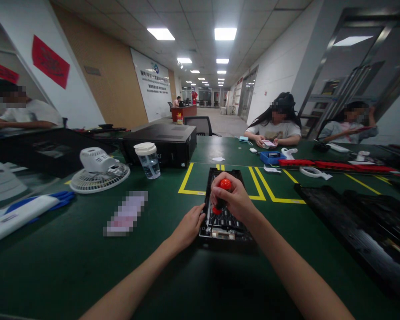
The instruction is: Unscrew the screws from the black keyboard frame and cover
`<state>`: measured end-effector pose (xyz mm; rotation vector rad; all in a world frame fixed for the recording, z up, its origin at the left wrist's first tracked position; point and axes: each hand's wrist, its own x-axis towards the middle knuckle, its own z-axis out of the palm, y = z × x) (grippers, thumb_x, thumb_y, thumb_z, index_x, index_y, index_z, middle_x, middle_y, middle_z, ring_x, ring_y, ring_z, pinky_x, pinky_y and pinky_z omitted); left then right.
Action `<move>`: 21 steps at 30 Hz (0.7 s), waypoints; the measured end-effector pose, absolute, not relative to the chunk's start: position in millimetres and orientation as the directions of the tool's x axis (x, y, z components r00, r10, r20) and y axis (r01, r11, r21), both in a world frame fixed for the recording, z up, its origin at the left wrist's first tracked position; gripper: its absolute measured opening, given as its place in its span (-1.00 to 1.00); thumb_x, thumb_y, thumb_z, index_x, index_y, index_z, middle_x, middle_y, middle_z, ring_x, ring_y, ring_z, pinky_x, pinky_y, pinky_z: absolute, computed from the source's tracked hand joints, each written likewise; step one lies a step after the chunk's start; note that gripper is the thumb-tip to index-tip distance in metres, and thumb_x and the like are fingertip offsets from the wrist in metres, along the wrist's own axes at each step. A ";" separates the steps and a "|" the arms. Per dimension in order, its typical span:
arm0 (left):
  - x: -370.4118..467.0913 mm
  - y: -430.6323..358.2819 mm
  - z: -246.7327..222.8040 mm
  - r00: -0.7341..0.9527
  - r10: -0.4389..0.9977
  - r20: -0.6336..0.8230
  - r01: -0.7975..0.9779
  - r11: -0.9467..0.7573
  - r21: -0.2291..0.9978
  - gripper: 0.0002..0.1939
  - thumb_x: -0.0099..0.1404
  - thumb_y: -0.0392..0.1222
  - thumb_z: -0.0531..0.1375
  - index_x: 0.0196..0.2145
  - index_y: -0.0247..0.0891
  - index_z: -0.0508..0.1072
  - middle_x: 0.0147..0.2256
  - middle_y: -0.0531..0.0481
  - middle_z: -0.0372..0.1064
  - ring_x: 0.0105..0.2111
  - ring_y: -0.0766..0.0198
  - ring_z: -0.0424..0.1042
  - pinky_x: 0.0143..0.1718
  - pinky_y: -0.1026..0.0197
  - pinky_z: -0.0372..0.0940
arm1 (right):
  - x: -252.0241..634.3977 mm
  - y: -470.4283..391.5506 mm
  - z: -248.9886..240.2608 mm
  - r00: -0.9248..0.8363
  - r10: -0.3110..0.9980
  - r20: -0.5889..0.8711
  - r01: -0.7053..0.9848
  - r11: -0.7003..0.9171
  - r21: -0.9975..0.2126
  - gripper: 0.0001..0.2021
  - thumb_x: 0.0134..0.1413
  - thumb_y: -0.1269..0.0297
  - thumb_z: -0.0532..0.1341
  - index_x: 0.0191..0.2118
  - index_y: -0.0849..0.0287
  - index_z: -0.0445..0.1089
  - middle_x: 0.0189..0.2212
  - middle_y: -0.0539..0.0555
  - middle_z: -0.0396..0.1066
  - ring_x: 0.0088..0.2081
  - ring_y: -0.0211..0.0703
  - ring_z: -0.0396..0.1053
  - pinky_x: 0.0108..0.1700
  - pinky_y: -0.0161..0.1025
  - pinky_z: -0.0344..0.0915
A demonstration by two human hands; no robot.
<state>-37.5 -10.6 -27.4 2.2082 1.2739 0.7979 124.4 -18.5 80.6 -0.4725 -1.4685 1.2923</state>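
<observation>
A black rectangular device frame (pixel 216 233) lies on the green table in front of me, with a patterned interior and a metallic part near its close end. My right hand (pixel 231 195) is wrapped round a screwdriver (pixel 225 185) with a red and black handle, held over the inside of the frame. The screwdriver's tip is too small to make out. My left hand (pixel 190 226) rests against the frame's left edge, its fingers close together and touching the side.
Left of the frame are a lidded cup (pixel 148 161), a white fan (pixel 100 171), and a large black case (pixel 162 142). A blue tray (pixel 272 157) and black panels (pixel 350 231) lie to the right. Other people sit across the table and at the left.
</observation>
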 end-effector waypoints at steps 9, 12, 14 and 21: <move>-37.6 -8.0 -32.6 0.392 0.885 0.250 0.623 -0.455 0.636 -0.56 0.32 -0.09 -0.12 0.09 -0.29 0.18 0.02 -0.17 0.23 0.00 0.20 0.24 0.04 0.09 0.14 | 125.6 -21.4 89.4 -0.389 0.836 0.388 -0.478 0.178 -0.860 -0.67 0.12 0.14 -0.11 -0.40 0.21 0.28 -0.56 0.00 0.25 -0.57 -0.28 0.23 -0.45 -0.28 0.22; -37.4 -9.0 -31.3 0.395 0.882 0.258 0.619 -0.463 0.634 -0.55 0.32 -0.09 -0.13 0.10 -0.30 0.17 0.02 -0.17 0.23 0.01 0.21 0.24 0.06 0.10 0.13 | 126.7 -21.5 89.2 -0.398 0.829 0.394 -0.489 0.172 -0.855 -0.70 0.11 0.18 -0.11 -0.37 0.22 0.28 -0.55 0.01 0.25 -0.55 -0.26 0.23 -0.43 -0.27 0.22; -37.4 -9.2 -30.7 0.397 0.878 0.267 0.615 -0.471 0.633 -0.56 0.32 -0.10 -0.13 0.09 -0.29 0.18 0.01 -0.15 0.24 0.00 0.21 0.24 0.06 0.10 0.12 | 126.9 -21.6 88.9 -0.399 0.827 0.397 -0.490 0.174 -0.854 -0.72 0.09 0.19 -0.09 -0.36 0.22 0.28 -0.54 0.01 0.25 -0.54 -0.25 0.24 -0.43 -0.26 0.21; -37.0 -7.8 -31.5 0.403 0.877 0.263 0.617 -0.472 0.630 -0.58 0.32 -0.11 -0.12 0.07 -0.27 0.21 0.00 -0.14 0.26 0.00 0.20 0.26 0.06 0.09 0.14 | 126.8 -21.0 88.3 -0.417 0.817 0.399 -0.488 0.169 -0.856 -0.78 0.07 0.17 -0.04 -0.35 0.20 0.22 -0.48 0.03 0.28 -0.51 -0.24 0.25 -0.40 -0.24 0.23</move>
